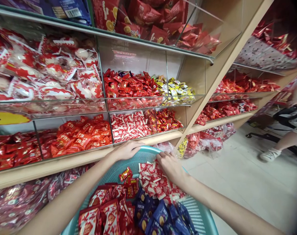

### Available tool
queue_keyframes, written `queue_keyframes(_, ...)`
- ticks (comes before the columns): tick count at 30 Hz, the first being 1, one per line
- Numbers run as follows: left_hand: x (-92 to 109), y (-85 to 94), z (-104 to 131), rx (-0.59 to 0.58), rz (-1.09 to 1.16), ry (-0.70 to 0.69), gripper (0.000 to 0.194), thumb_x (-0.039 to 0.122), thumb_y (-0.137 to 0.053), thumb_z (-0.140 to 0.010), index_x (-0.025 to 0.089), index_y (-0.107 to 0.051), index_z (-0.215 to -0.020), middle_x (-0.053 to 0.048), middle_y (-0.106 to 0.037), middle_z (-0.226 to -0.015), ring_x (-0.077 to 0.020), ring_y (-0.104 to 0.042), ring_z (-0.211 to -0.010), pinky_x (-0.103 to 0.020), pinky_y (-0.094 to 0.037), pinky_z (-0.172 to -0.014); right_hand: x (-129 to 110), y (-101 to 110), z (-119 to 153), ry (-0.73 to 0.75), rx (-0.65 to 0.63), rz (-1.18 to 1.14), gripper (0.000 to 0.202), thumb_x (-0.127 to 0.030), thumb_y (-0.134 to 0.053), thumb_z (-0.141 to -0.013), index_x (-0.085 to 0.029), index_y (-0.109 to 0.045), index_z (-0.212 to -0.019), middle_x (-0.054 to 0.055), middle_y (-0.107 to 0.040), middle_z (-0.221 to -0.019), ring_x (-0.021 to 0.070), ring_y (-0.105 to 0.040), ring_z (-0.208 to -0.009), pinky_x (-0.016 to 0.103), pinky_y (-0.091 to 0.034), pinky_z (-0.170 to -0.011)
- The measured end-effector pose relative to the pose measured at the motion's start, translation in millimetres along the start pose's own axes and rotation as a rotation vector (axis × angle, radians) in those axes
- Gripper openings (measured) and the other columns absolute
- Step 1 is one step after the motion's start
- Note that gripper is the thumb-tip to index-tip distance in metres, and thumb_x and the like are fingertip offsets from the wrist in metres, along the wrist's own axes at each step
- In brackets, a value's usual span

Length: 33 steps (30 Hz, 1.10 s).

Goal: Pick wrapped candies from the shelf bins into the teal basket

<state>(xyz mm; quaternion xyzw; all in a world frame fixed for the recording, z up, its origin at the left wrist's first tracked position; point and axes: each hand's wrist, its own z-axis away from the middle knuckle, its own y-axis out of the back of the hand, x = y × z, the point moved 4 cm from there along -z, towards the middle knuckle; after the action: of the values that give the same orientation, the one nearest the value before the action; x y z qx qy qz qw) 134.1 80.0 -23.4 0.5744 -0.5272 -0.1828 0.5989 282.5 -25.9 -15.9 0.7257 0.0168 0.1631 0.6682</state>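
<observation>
Fingers, loosely extended on the left hand and curled on the right hand, grip unclear, met the far rim of the lower-centre teal basket, probably weighty, flexible, best held by opposite rims.

Counts by kind. Basket: one. Hands: two, a left hand and a right hand. Wrapper types in the basket: four, comprising blue packets, large red packets, small red-and-white sweets and small red-and-yellow sweets; each type numbers several, overlap preventing an exact count. Yellow sign: one, partly visible. White shoe: one.
</observation>
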Motion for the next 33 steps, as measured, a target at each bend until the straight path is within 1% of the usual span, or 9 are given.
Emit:
queue_keyframes(9,2,2.4,0,0.000,0.008,-0.018,0.037,0.027,-0.033,-0.091,0.025,-0.050,-0.124,-0.001,-0.057,-0.121,-0.0161,-0.053,-0.110,-0.027,-0.038,-0.095,-6,-2,1,-0.057,-0.035,0.016,0.018,-0.013,-0.044,-0.083,-0.014,-0.063,-0.083,0.013,-0.059,-0.091,0.0256,-0.052,-0.087,0.035,-0.035,-0.070)
queue_keyframes(13,3,3.7,0,0.010,0.019,-0.020,0.037,0.027,-0.034,-0.090,0.025,-0.050,-0.123,-0.001,-0.057,-0.121,-0.0160,-0.053,-0.110,-0.026,-0.038,-0.095,0,13,-2,-0.063,0.041,-0.023,0.021,-0.022,-0.043,-0.086,-0.015,-0.062,-0.083,0.011,-0.060,-0.088,0.0237,-0.053,-0.084,0.033,-0.035,-0.068)
queue_keyframes(16,3,3.7,0,0.018,0.020,-0.014,0.037,0.027,-0.035,-0.090,0.024,-0.052,-0.122,-0.001,-0.057,-0.121,-0.0160,-0.053,-0.111,-0.026,-0.038,-0.096,23,33,-15,-0.112,0.180,-0.066,0.027,-0.029,-0.039,-0.088,-0.016,-0.062,-0.081,0.009,-0.060,-0.084,0.0214,-0.053,-0.082,0.031,-0.035,-0.069)
queue_keyframes(18,2,3.3,1,0.012,0.008,-0.006,0.037,0.027,-0.035,-0.090,0.024,-0.052,-0.122,-0.002,-0.058,-0.120,-0.0164,-0.053,-0.110,-0.027,-0.038,-0.096,48,42,-32,-0.179,0.257,-0.096,0.030,-0.027,-0.036,-0.088,-0.016,-0.062,-0.078,0.008,-0.060,-0.079,0.0193,-0.053,-0.079,0.028,-0.035,-0.068)
queue_keyframes(20,2,3.0,1,0.002,0.001,0.000,0.037,0.027,-0.035,-0.090,0.024,-0.051,-0.123,-0.002,-0.058,-0.120,-0.0164,-0.053,-0.110,-0.027,-0.038,-0.096,77,45,-54,-0.282,0.317,-0.121,0.026,-0.026,-0.038,-0.086,-0.016,-0.062,-0.082,0.009,-0.062,-0.082,0.0191,-0.054,-0.081,0.027,-0.035,-0.067)
queue_keyframes(23,3,3.9,1,-0.003,-0.001,0.020,0.037,0.029,-0.035,-0.090,0.023,-0.052,-0.122,-0.003,-0.057,-0.121,-0.0165,-0.053,-0.110,-0.027,-0.039,-0.096,115,33,-87,-0.484,0.280,-0.201,0.022,-0.025,-0.044,-0.082,-0.018,-0.064,-0.086,0.009,-0.064,-0.085,0.0204,-0.056,-0.083,0.027,-0.037,-0.065)
queue_keyframes(25,4,4.8,1,-0.005,-0.002,0.037,0.037,0.029,-0.035,-0.090,0.022,-0.054,-0.120,-0.003,-0.058,-0.121,-0.0168,-0.054,-0.109,-0.027,-0.039,-0.095,128,20,-104,-0.570,0.205,-0.288,0.021,-0.028,-0.048,-0.079,-0.019,-0.065,-0.086,0.009,-0.066,-0.086,0.0211,-0.058,-0.084,0.027,-0.038,-0.066)
queue_keyframes(28,5,5.5,1,-0.002,0.002,0.039,0.036,0.029,-0.035,-0.090,0.021,-0.056,-0.118,-0.003,-0.059,-0.119,-0.0167,-0.055,-0.108,-0.027,-0.040,-0.095,130,5,-120,-0.660,0.140,-0.387,0.026,-0.035,-0.050,-0.078,-0.016,-0.066,-0.085,0.013,-0.066,-0.090,0.0227,-0.060,-0.088,0.029,-0.041,-0.070)
queue_keyframes(33,2,2.9,1,0.008,0.017,-0.001,0.037,0.029,-0.035,-0.090,0.024,-0.052,-0.122,-0.002,-0.056,-0.123,-0.0163,-0.053,-0.110,-0.027,-0.039,-0.096,122,-1,-130,-0.780,0.160,-0.407,0.034,-0.034,-0.043,-0.082,-0.009,-0.063,-0.094,0.020,-0.063,-0.098,0.0278,-0.057,-0.097,0.039,-0.039,-0.081)
